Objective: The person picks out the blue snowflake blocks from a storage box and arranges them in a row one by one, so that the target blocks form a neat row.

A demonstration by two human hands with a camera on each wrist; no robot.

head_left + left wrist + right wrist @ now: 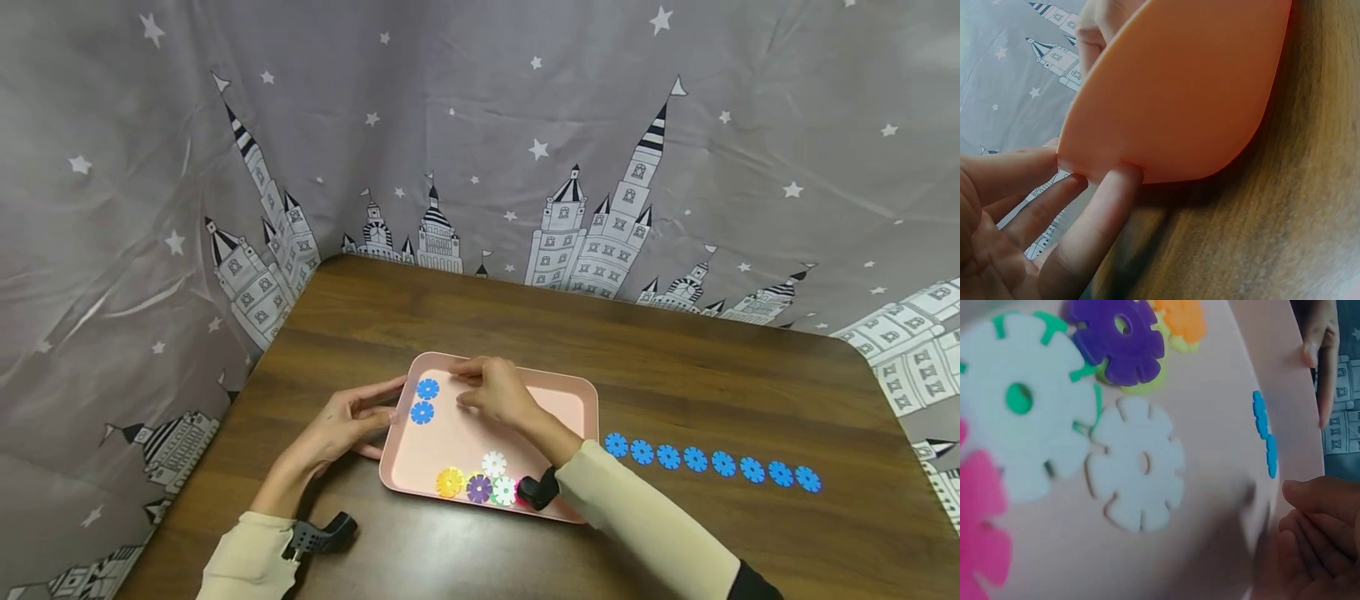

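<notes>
A pink tray (pixel 525 417) lies on the table. My left hand (pixel 337 425) grips its left side, thumb at the rim; in the left wrist view, fingers (pixel 1094 228) press the outer wall. Over the tray's upper left part is my right hand (pixel 495 390), its thumb and forefinger apart and nothing visible between them. Two blue flower-shaped discs (pixel 422 412) lie in a column inside the tray, left of that hand. At the tray's near side are a yellow disc (pixel 450 482), a purple disc (pixel 479 488), a white disc (pixel 1138 465), and a pink disc (pixel 982 519).
Right of the tray, a slanting row of several blue discs (pixel 695 458) lies on the wooden table (pixel 675 358). A grey curtain (pixel 480 125) printed with castles and stars hangs behind and at the left. Each wrist carries a black camera strap (pixel 322 536).
</notes>
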